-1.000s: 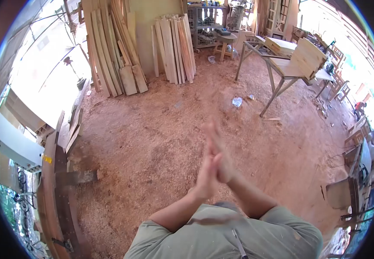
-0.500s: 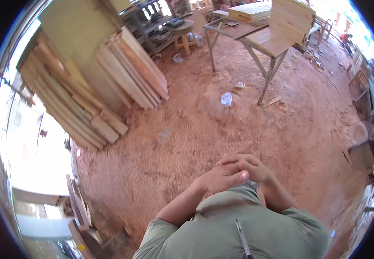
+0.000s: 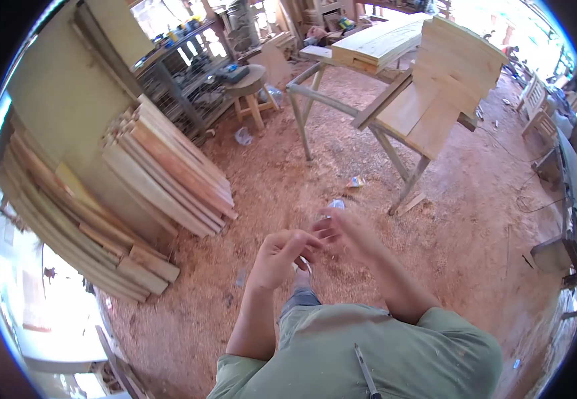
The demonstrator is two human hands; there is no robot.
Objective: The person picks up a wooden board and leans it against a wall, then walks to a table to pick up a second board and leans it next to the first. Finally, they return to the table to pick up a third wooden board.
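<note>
My left hand (image 3: 278, 258) is raised in front of my body, its fingers loosely bent and nothing visible in them. Just to its right, my right hand (image 3: 350, 233) points toward it with the fingers apart and curved, also without any object. The fingertips of both hands come close together above the sawdust-covered floor (image 3: 268, 206). Below them are my green shirt (image 3: 395, 339), with a pen (image 3: 366, 372) at its front, and one of my legs (image 3: 300, 299) in front.
Ahead stands a trestle table (image 3: 405, 183) bearing stacked wooden panels (image 3: 458, 66). Long boards (image 3: 169, 169) lean on the left wall, near a wooden stool (image 3: 248, 83). Plastic litter (image 3: 356, 181) lies on the floor. Chair frames (image 3: 538, 110) line the right side.
My hands, clasped together before, have come apart and risen away from my body. The table and leaning boards appear nearer and lower in view, and a leg now shows in front.
</note>
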